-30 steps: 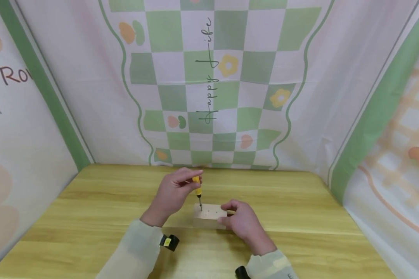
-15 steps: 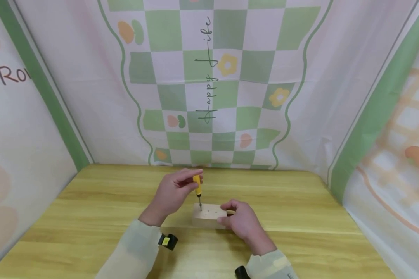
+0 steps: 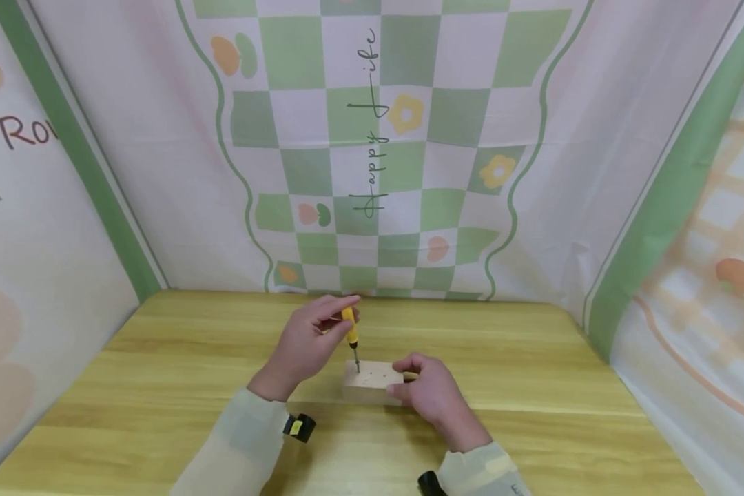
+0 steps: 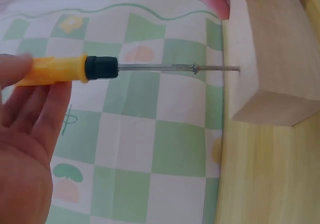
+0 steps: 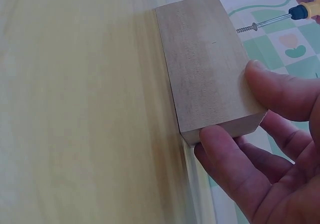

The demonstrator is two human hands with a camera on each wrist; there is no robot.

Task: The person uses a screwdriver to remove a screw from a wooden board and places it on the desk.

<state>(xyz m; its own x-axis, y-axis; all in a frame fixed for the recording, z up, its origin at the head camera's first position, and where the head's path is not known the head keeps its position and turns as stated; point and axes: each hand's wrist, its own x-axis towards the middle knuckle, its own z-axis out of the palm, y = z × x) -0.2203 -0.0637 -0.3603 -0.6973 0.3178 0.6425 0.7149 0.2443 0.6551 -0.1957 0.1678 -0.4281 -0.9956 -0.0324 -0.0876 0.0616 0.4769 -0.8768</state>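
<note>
My left hand [image 3: 308,344] holds a screwdriver [image 4: 57,70] with a yellow handle and black collar, its shaft pointing down. The driver's tip meets the head of a screw [image 4: 216,68], which stands upright in the top of a pale wooden block [image 3: 375,394], near its left end. Much of the screw's threaded shank shows above the wood. Several small dark holes dot the block's top. My right hand [image 3: 432,391] grips the block's right end, thumb on the near side and fingers around the end and far side, as the right wrist view [image 5: 272,149] shows.
The block lies on a wood-grain table [image 3: 192,386]. Behind the table hangs a green-and-white checked cloth [image 3: 403,165], with printed cloth walls at left and right. A black wrist camera [image 3: 300,428] is strapped at the left sleeve.
The left fingers shift slightly around the screwdriver handle. The block and right hand stay in place, and the screw still stands in the same spot.
</note>
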